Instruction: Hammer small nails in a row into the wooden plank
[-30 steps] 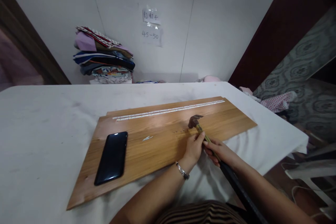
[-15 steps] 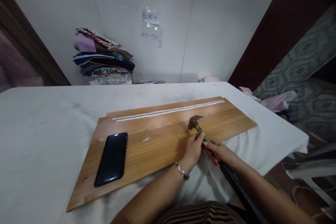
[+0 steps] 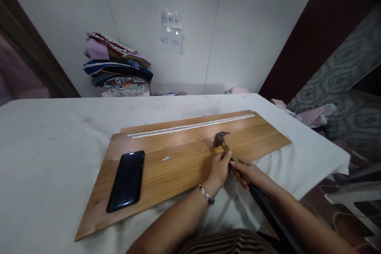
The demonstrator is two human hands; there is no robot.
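A claw hammer with a rusty head rests or hovers over the wooden board; whether the head touches the wood I cannot tell. Both of my hands are closed on its handle. Near the head, my left hand grips with thumb and fingers. Just behind it, my right hand wraps round the handle, whose black end runs back beneath my forearm. Small nail heads show in the board left of the hammer head. Several loose nails lie farther left on the wood.
A black phone lies on the board's left part. Two white measuring strips run along its far side. The board lies on a table with a white cloth. Folded clothes are stacked by the wall; a white chair stands at right.
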